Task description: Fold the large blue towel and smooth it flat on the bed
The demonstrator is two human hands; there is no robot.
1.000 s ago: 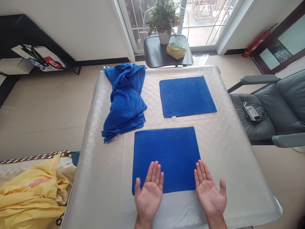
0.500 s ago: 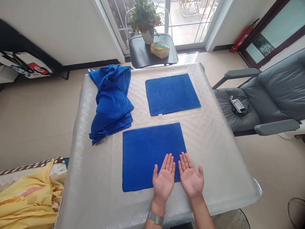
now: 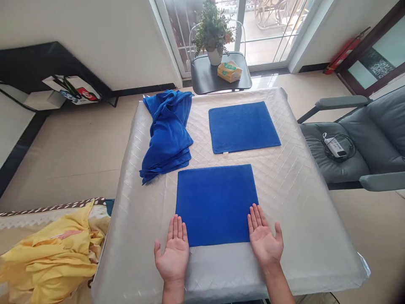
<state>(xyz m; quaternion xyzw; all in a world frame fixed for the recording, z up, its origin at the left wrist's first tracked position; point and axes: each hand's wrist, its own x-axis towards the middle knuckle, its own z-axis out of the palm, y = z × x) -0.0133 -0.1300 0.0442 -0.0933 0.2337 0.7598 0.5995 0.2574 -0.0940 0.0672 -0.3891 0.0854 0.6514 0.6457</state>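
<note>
A blue cloth (image 3: 217,204) lies flat near the front of the table. My left hand (image 3: 173,253) is palm up at its lower left corner, fingers stretched out and holding nothing. At the lower right edge of the same cloth, my right hand (image 3: 265,238) is also palm up and open, its fingertips overlapping the border. Whether either hand touches the cloth I cannot tell. Farther back lies a second flat blue cloth (image 3: 243,126) with a small white tag. To its left, a loose heap of blue cloths (image 3: 167,135) reaches the table's far edge.
A silvery quilted cover (image 3: 303,228) drapes the table. Behind it, a grey chair (image 3: 202,80) holds a potted plant (image 3: 215,42) and a tissue pack (image 3: 229,71). A grey armchair (image 3: 344,169) stands at right, yellow fabric (image 3: 57,257) lies at lower left.
My hands have spread apart: the left moved from the cloth's middle to its left corner, the right stayed near the right edge. The camera view has turned slightly left.
</note>
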